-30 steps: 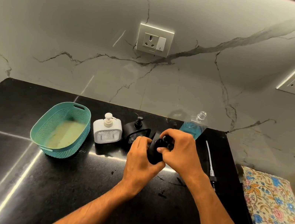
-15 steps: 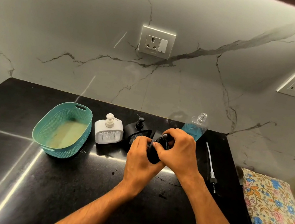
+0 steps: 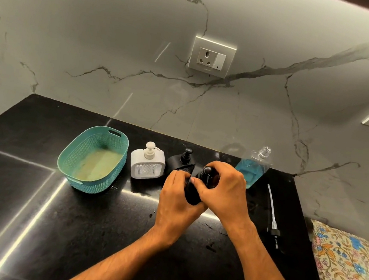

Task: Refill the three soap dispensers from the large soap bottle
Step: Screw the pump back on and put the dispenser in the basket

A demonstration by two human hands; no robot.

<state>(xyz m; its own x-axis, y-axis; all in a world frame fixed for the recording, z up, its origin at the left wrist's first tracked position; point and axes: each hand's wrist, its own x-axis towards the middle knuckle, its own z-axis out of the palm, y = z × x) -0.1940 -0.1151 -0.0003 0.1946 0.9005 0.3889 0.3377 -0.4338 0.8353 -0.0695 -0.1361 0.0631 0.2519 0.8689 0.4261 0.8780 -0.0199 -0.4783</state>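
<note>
Currently left hand [image 3: 176,202] grips black dispenser [image 3: 191,193] body above worktop [image 3: 22,198], right hand [image 3: 224,190] fingers [image 3: 198,184] curled around its pump head. Open soap bottle [image 3: 250,171] stands just behind.

A home kitchen corner: black stone counter [image 3: 22,198], marble-veined backsplash [image 3: 99,28] with wall sockets [image 3: 212,56] (a floral cloth [image 3: 351,277] lies alongside).

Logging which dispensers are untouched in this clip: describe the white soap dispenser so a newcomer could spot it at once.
On the black counter, below the wall socket, a row of things stands near the marble wall. The white soap dispenser stands just right of the teal basket and left of a black dispenser. It alone is white, squarish, with a cream pump on top.
</note>
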